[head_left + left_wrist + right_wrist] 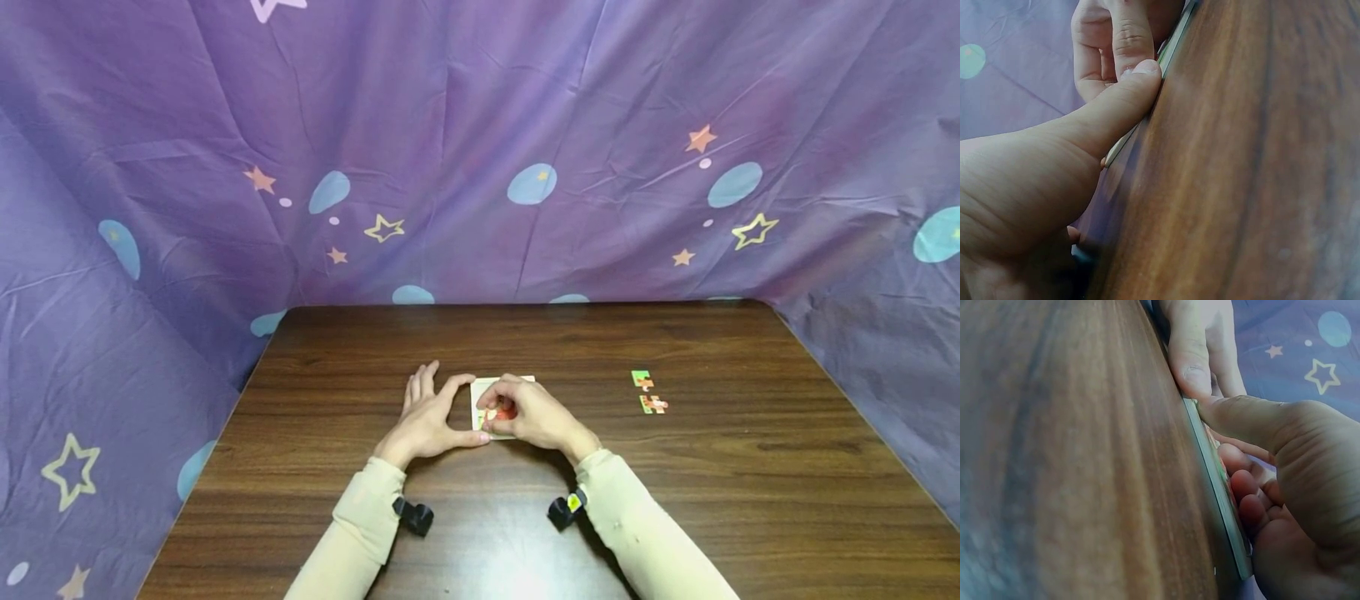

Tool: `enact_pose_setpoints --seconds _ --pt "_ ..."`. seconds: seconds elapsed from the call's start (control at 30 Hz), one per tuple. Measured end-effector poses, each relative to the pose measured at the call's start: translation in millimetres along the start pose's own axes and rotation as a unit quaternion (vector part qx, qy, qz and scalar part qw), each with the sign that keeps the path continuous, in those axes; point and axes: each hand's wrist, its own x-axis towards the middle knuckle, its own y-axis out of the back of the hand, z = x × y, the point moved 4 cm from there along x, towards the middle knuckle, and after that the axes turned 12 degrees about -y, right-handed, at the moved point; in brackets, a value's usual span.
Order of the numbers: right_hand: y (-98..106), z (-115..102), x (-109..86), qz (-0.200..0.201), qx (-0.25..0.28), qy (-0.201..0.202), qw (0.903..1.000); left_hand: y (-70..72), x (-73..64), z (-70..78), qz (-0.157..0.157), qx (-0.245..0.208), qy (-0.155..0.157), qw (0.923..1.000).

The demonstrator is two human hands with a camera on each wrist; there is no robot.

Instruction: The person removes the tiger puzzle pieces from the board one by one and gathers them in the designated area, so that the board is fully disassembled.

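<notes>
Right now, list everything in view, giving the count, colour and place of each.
Board: one, pale border with red and green inside, on the table between the hands.
Loose pieces: at least two, red and green, on the table to the right of the board; too small to count surely.
Table: one, brown wood grain, under it all.
Curtain: at least one, purple with stars and blue ovals, behind the table and at both sides.
Wrist devices: two, black, one at each wrist.
Sleeves: two, cream, on both arms.
Left hand: one, bare, at the board's left edge.
Right hand: one, bare, fingers curled over the board.
</notes>
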Motion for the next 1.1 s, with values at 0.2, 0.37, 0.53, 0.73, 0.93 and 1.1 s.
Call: enact_pose_setpoints --seconds 0.2,0.37,0.53,0.73,0.93,1.1 --pt "0.9 3.4 -0.1 0.007 -0.022 -0.023 0.9995 0.1 -0.5 0.1 -0.002 0.001 0.002 1.0000" --pt "1.1 2.9 -0.8 -0.002 -0.016 -0.029 0.9995 -0.1 -1.3 0.5 -0.004 0.003 0.005 1.0000" --pt "1.2 1.6 -0.6 -0.010 -0.008 -0.027 0.9995 -0.3 -0.9 0.5 -0.002 0.002 0.004 1.0000" --pt "0.6 3.5 2.1 -0.028 0.034 -0.024 0.9988 0.3 0.0 0.2 -0.002 0.003 0.003 1.0000" --pt "1.1 9.1 3.1 -0.059 0.068 -0.041 0.9951 0.3 -0.4 1.2 -0.002 -0.003 0.004 1.0000" --pt "3.3 7.0 1.0 -0.077 0.064 -0.036 0.9943 0.7 -0.6 1.1 -0.003 -0.005 0.007 1.0000"
